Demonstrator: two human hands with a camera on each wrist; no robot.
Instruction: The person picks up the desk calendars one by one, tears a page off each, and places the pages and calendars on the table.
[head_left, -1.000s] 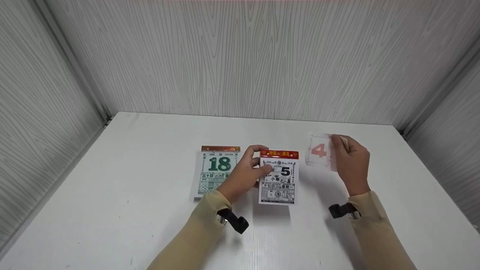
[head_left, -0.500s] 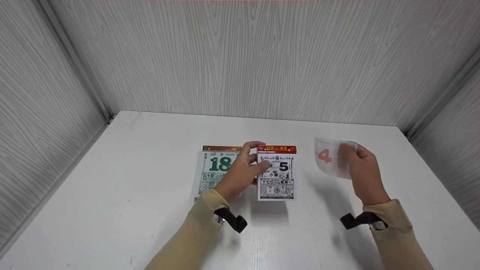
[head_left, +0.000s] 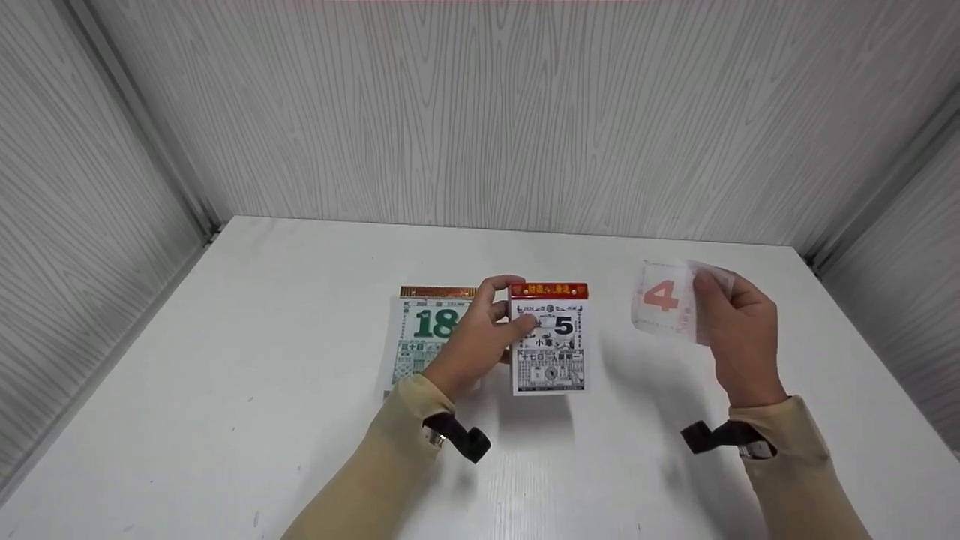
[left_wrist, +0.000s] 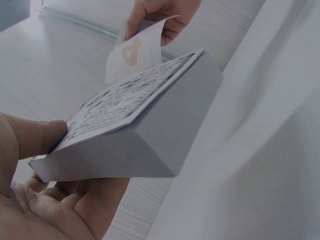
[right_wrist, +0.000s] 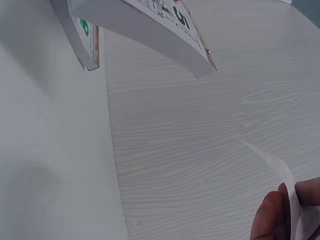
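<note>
White table (head_left: 300, 420), walled on three sides by grey wood-grain panels (head_left: 480, 112). Calendar pad showing green 18 (head_left: 420, 334), flat on table, left of centre. Calendar pad showing black 5 (head_left: 549, 337), lifted off table just right of the first, gripped at its left edge by left hand (head_left: 472, 349), thumb on top page. Loose page with red 4 (head_left: 664, 300), held up well right of the pads, pinched by right hand (head_left: 739, 334).

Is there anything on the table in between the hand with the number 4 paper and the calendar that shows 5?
Nothing visible. The right hand pinches the torn page in the air, apart from the calendar that the left hand grips. Only bare white table lies between them.
</note>
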